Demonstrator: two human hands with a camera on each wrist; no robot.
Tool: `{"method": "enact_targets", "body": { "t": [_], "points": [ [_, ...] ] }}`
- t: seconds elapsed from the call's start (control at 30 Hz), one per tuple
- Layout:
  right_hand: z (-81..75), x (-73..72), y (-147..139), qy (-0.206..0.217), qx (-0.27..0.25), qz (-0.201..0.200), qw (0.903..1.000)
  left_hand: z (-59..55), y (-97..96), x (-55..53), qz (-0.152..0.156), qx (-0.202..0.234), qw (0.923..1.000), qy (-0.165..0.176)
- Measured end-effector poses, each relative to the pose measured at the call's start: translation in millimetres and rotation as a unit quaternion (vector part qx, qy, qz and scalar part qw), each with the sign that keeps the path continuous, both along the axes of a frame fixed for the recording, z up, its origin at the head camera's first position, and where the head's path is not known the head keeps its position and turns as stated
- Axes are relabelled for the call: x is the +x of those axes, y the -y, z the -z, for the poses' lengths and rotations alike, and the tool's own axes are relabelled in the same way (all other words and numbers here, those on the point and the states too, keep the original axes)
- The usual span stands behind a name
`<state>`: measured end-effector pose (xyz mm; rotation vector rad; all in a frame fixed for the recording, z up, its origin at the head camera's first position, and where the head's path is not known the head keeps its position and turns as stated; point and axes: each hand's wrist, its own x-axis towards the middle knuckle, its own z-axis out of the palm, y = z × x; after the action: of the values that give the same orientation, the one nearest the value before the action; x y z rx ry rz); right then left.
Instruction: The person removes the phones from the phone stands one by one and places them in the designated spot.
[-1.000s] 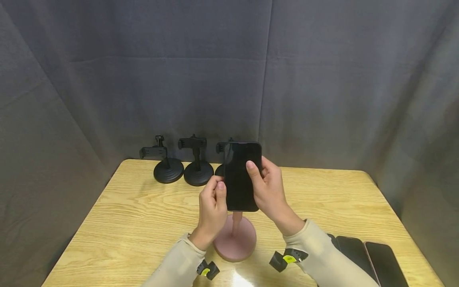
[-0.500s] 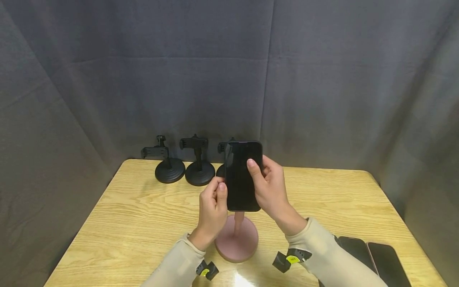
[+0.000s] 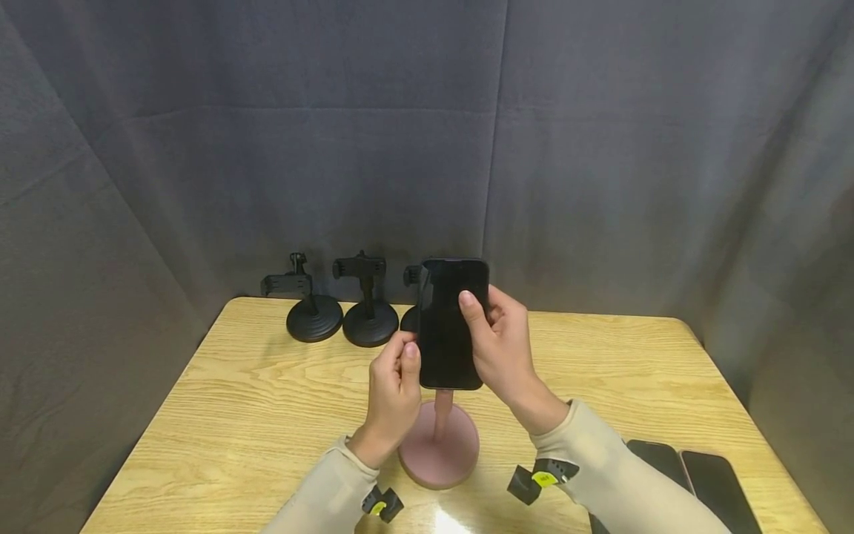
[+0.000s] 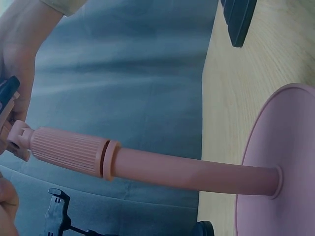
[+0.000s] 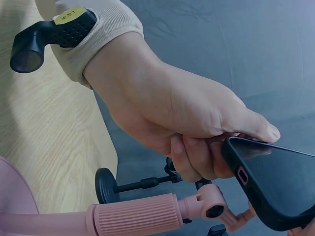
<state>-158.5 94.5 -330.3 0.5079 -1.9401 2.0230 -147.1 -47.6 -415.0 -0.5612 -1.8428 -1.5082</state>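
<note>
My right hand point(image 3: 503, 345) grips a black smartphone point(image 3: 448, 348), thumb on its screen and fingers curled behind its right edge. The phone is upright over a pink phone stand point(image 3: 439, 452) with a round base. Beside the phone's left edge, my left hand point(image 3: 394, 389) has curled fingers pinching at the stand's head, which the phone hides; I cannot tell just which part it holds. The left wrist view shows the stand's ribbed collar point(image 4: 71, 152) and stem. In the right wrist view, the stand's joint point(image 5: 214, 201) leads up behind the phone point(image 5: 275, 182).
Along the back left of the wooden table point(image 3: 253, 415) stand black phone stands, one at the left point(image 3: 313, 319), one beside it point(image 3: 370, 322), and another partly behind the phone. More phones point(image 3: 720, 489) lie at the front right, partly under the right sleeve. Grey curtains surround the table.
The phone and my right hand have risen slightly, showing a little more of the pink stem. My left hand stays at the phone's left edge.
</note>
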Motion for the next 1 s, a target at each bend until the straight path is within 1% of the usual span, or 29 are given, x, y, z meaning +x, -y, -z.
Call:
{"method": "enact_targets", "body": {
  "t": [0.17, 0.5, 0.7, 0.83, 1.0],
  "points": [
    [-1.2, -0.2, 0.3, 0.002, -0.003, -0.001, 1.0000, 0.4, 0.3, 0.3, -0.001, -0.002, 1.0000, -0.001],
    [-3.4, -3.1, -0.6, -0.013, 0.006, -0.013, 0.9998, 0.0, 0.8, 0.6, -0.004, 0.000, 0.9999, -0.010],
    [-5.2, -3.6, 0.7, -0.007, 0.004, -0.019, 0.9998, 0.5, 2.7, 1.0, -0.007, -0.001, 0.9999, -0.011],
    [-6.4, -4.6, 1.1, -0.004, 0.011, -0.022, 0.9997, 0.9, 3.5, 1.5, -0.010, -0.003, 0.9999, -0.011],
    [-7.8, -5.6, 0.3, 0.000, 0.012, -0.019, 0.9997, 0.5, 3.3, 1.4, -0.005, -0.004, 1.0000, -0.007]
  ]
}}
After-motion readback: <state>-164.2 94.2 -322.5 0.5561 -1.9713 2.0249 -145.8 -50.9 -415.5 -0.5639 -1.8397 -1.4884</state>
